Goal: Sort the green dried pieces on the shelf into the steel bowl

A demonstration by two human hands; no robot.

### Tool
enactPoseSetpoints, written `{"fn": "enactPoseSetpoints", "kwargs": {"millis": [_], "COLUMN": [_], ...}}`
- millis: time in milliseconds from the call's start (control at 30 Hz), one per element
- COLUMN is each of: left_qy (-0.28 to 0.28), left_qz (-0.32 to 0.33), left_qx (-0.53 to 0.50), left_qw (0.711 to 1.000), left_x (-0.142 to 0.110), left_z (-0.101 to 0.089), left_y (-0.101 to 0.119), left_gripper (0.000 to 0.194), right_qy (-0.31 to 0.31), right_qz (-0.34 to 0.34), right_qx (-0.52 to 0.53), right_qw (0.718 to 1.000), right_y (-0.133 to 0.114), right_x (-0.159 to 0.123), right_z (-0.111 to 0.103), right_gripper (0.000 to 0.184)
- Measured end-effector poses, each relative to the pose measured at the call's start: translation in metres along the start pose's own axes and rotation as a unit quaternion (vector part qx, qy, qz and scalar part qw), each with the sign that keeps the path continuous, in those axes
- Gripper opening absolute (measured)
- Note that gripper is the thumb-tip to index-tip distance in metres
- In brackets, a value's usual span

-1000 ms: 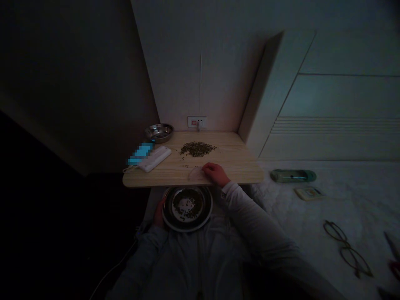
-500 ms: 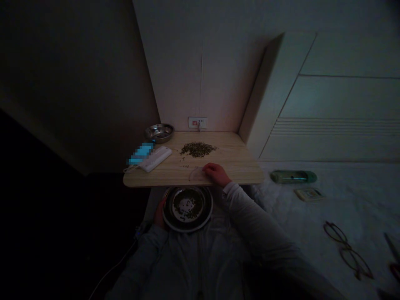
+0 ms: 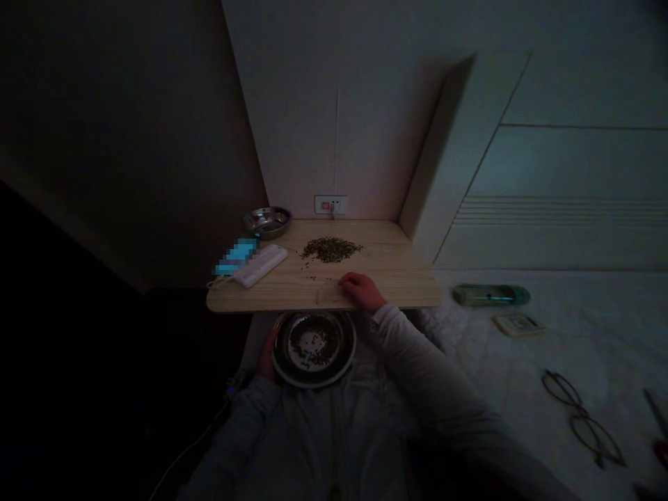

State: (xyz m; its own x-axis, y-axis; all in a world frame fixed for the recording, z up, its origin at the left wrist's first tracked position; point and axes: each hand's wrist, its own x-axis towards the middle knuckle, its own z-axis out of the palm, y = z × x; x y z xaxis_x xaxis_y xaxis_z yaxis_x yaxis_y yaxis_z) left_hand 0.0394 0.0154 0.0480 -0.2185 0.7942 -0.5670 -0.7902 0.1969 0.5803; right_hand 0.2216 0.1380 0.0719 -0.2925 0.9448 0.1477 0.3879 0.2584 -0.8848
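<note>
My left hand (image 3: 266, 358) grips the left side of a round metal bowl (image 3: 345, 365) below the table's front edge. Small dark green beans (image 3: 318, 353), perhaps mung beans, lie inside it. Over the front of the wooden table (image 3: 396, 268), my right hand (image 3: 364, 292) pinches a thin, clear piece with a curved edge (image 3: 328, 292); its exact kind is hard to make out. Behind that hand a pile of the same beans (image 3: 332, 249) is spread on the tabletop, with a few stray ones between the pile and the clear piece.
At the table's back left stands a steel bowl (image 3: 267, 223). Before it lie a blurred-out lit screen (image 3: 236, 256) and a white power strip (image 3: 261, 266). On the bed at right are a green bottle (image 3: 490, 295), a small packet (image 3: 519, 325), glasses (image 3: 579, 410) and partly visible scissors (image 3: 658, 424).
</note>
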Motion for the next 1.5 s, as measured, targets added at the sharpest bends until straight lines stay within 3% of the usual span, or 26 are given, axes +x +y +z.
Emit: {"fn": "enactPoseSetpoints", "kwargs": {"millis": [400, 800, 1000, 1500], "left_qy": [0.022, 0.042, 0.010, 0.009], "left_qz": [0.007, 0.005, -0.004, -0.008], "left_qx": [0.021, 0.027, 0.009, 0.002], "left_qw": [1.000, 0.999, 1.000, 1.000], "left_x": [0.002, -0.008, -0.004, -0.001], "left_z": [-0.003, 0.010, 0.004, 0.000], "left_y": [-0.001, 0.004, 0.001, 0.000], "left_gripper": [0.029, 0.025, 0.028, 0.026], "right_qy": [0.007, 0.012, 0.013, 0.005], "right_qz": [-0.008, -0.024, -0.017, -0.024], "right_qx": [-0.017, -0.007, -0.010, -0.012], "right_qw": [1.000, 1.000, 1.000, 1.000], "right_y": [-0.004, -0.005, -0.005, -0.004], "right_x": [-0.001, -0.002, -0.002, -0.002], "right_z": [-0.002, -0.002, -0.002, -0.002], "right_gripper": [0.016, 0.017, 0.017, 0.017]}}
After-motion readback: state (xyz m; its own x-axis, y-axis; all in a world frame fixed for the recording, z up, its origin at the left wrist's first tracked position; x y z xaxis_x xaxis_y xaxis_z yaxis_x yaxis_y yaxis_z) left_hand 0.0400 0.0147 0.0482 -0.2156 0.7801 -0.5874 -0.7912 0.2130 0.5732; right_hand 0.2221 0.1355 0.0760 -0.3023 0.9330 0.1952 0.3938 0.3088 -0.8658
